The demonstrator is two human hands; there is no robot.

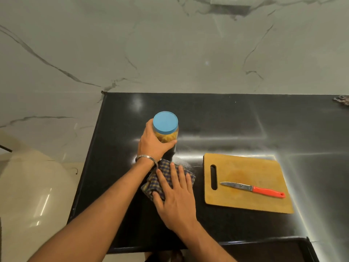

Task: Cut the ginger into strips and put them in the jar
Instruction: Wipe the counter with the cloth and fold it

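A clear jar with a blue lid stands on the black counter, with yellowish strips visible inside. My left hand grips the jar's side, thumb across its front. My right hand lies flat, fingers straight, pressing on a checked blue-and-yellow cloth just in front of the jar. To the right lies a wooden cutting board with a yellow stain, and a red-handled knife rests on it, blade pointing left. No loose ginger is visible.
The black counter meets a marble wall at the back. Its left edge drops to a pale floor. A small dark object sits at the far right edge. A dark raised rim lies at the near right.
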